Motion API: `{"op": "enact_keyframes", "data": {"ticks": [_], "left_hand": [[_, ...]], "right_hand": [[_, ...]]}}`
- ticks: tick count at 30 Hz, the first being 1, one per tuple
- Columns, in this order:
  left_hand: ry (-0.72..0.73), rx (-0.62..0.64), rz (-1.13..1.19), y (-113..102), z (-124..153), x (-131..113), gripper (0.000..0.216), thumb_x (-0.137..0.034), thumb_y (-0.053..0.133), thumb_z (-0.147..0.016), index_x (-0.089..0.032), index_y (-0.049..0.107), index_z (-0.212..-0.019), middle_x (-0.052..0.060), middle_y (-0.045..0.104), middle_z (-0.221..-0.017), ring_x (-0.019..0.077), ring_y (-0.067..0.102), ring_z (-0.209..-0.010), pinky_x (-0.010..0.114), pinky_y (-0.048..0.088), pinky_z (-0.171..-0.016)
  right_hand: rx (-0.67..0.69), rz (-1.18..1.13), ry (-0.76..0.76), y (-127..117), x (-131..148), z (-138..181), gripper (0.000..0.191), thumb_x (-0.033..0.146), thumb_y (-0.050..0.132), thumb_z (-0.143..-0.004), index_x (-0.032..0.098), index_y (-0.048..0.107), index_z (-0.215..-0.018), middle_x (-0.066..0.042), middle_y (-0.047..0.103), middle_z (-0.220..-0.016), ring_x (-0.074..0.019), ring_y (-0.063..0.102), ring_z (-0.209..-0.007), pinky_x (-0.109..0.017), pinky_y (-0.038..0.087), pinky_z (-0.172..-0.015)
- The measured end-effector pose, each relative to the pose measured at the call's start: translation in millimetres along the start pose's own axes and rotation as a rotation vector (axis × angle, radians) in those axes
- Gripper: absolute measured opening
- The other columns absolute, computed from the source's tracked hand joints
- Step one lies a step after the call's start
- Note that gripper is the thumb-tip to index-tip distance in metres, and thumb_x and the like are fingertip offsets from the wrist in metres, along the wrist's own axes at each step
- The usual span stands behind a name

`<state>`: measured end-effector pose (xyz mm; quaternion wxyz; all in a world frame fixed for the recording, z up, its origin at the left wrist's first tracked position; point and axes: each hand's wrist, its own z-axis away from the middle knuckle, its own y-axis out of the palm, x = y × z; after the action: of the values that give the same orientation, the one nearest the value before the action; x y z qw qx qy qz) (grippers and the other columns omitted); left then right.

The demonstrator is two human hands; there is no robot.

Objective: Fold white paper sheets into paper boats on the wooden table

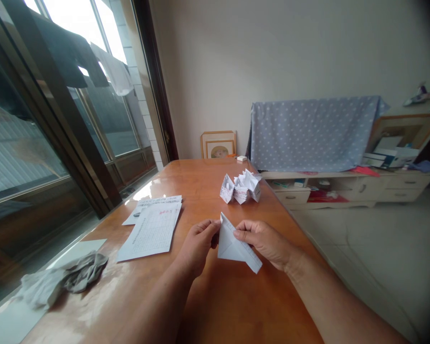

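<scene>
A white sheet of paper (232, 247), folded into a triangle with a strip sticking out at its lower right, is held above the table between both hands. My left hand (200, 241) pinches its upper left edge, the fingertips partly hidden behind it. On the right side, my right hand (265, 239) is closed on the paper's sloping edge, thumb on top. Just beyond the hands stand several folded paper pieces (241, 187), white with pointed tips and printed marks, grouped close together.
The wooden table (208, 306) carries printed sheets (152, 234) on the left and a crumpled grey cloth (84, 271) near its left edge. A small white box (241, 158) sits at the far end. Beyond it are a spotted blue cover (311, 136) and a low cabinet (387, 188).
</scene>
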<state>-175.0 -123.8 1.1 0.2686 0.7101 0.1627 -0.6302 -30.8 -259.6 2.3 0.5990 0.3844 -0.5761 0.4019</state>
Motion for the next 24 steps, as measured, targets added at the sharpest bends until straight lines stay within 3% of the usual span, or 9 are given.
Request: {"op": "enact_keyframes", "data": {"ticks": [9, 19, 24], "left_hand": [[-0.019, 0.001, -0.067, 0.2, 0.2, -1.4, 0.034, -0.046, 0.069, -0.084, -0.015, 0.064, -0.071, -0.001, 0.051, -0.062, 0.0103, 0.041, -0.059, 0.024, 0.033, -0.056], [-0.036, 0.035, -0.080, 3.1, 1.9, -1.0, 0.036, -0.046, 0.069, -0.084, -0.015, 0.060, -0.070, -0.002, 0.050, -0.060, 0.0092, 0.039, -0.055, 0.024, 0.029, -0.054], [-0.068, 0.068, -0.072, 7.6, 4.4, 1.4, 0.037, -0.047, 0.073, -0.080, -0.015, 0.059, -0.070, -0.001, 0.052, -0.060, 0.0092, 0.040, -0.054, 0.023, 0.029, -0.053]], "right_hand": [[0.023, 0.034, -0.015, 3.1, 1.7, 3.0, 0.029, 0.045, 0.071, -0.082, 0.018, 0.062, -0.079, 0.002, 0.057, -0.069, -0.0124, 0.046, -0.063, -0.026, 0.037, -0.060], [0.115, 0.034, -0.014, 0.2, 5.7, 4.9, 0.028, 0.042, 0.073, -0.081, 0.017, 0.061, -0.076, 0.002, 0.057, -0.069, -0.0139, 0.050, -0.066, -0.028, 0.040, -0.066], [0.009, -0.044, -0.059, 2.1, 4.2, 2.0, 0.027, 0.043, 0.069, -0.085, 0.017, 0.064, -0.087, 0.000, 0.060, -0.075, -0.0138, 0.051, -0.069, -0.029, 0.041, -0.068]]}}
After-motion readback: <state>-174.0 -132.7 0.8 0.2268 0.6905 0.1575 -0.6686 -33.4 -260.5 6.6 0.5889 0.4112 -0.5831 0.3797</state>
